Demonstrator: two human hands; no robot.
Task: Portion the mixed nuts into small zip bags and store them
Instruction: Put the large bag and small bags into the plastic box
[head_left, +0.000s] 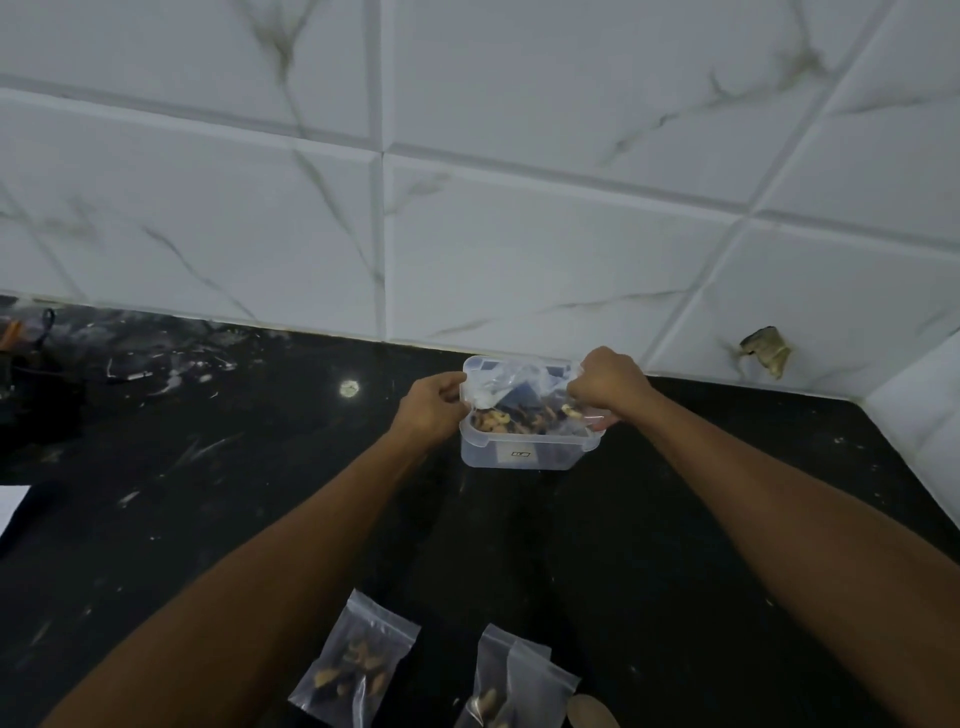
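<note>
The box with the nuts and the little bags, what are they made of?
The box looks like stiff, cloudy clear plastic: the nuts show through its walls. The little bags look like thin, shiny clear plastic film, crinkled, with a zip strip on top.

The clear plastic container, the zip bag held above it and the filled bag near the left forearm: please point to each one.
clear plastic container (524, 453): head view, on its front wall beside the label.
held zip bag (498, 382): head view, on the crumpled upper plastic between the hands.
filled bag (358, 667): head view, on the nuts showing through it.
</note>
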